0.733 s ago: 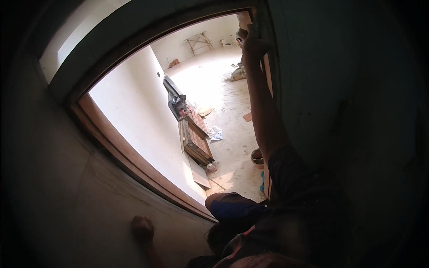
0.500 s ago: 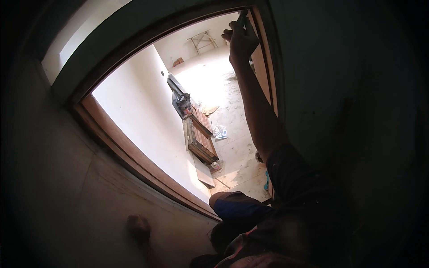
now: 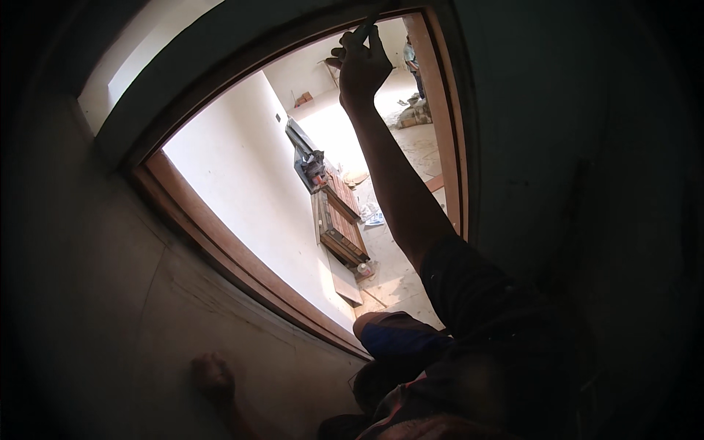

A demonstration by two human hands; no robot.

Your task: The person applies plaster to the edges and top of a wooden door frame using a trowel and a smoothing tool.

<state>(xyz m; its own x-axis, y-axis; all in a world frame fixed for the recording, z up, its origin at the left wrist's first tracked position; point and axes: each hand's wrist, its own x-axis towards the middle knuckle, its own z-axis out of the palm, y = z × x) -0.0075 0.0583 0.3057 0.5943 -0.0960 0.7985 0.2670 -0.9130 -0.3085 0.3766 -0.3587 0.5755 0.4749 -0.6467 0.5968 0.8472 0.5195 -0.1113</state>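
Observation:
My right hand is raised to the top of a wooden door frame, with the arm stretched up across the opening. Its thumb and fingers grip a dark slim hand tool. The tool's far end merges with the shadow along the frame's top piece, so its kind is unclear. Low on the left, my left hand is closed like a fist beside the dim wall. Whatever those fingers hold, if anything, is lost in the shade.
Through the opening, stacked wooden frames lean along a white wall on the left. A plastic bag lies on the dusty floor. Farther back are a rubble heap, a few bricks and another person.
My right hand has moved left along the frame's top with the tool. My left hand has shifted slightly left. The person and rubble heap beyond the doorway have come into view.

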